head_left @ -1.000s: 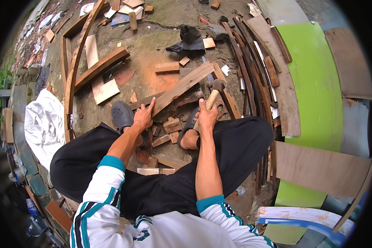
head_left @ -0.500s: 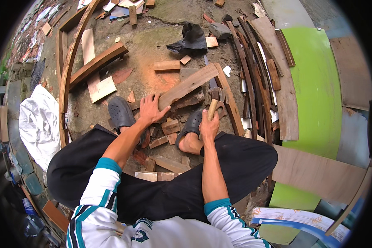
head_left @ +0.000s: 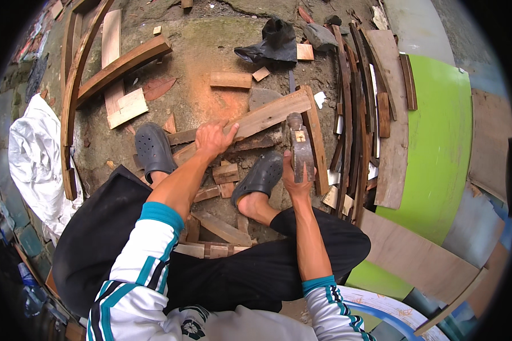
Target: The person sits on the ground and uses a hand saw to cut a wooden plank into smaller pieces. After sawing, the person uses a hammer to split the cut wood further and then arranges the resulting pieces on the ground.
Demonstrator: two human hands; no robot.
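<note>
My left hand [head_left: 213, 140] presses on a wooden plank [head_left: 273, 117] that slants up to the right in front of me, its fingers wrapped over the upper edge. At its far right end, the plank meets a second wooden strip [head_left: 317, 145]. My right hand [head_left: 297, 175] grips a hammer [head_left: 300, 149] by its handle, raised beside the plank's right end. The hammer's metal head points up toward me and hides most of the handle. Under the plank lie more wood pieces, partly covered by it. My feet, in dark clogs [head_left: 258, 177], flank small offcuts [head_left: 226, 172].
A curved wooden frame [head_left: 74, 96] and white cloth [head_left: 34, 159] lie at left. Ahead are a short block [head_left: 231, 80], black plastic [head_left: 274, 42] and a stone [head_left: 320, 37]. Long dark strips [head_left: 358, 113] and a green panel [head_left: 438, 148] stretch along the right.
The hammer has been lifted and turned, so its head now faces up toward me. My left hand stays on the plank. The whole view has shifted slightly.
</note>
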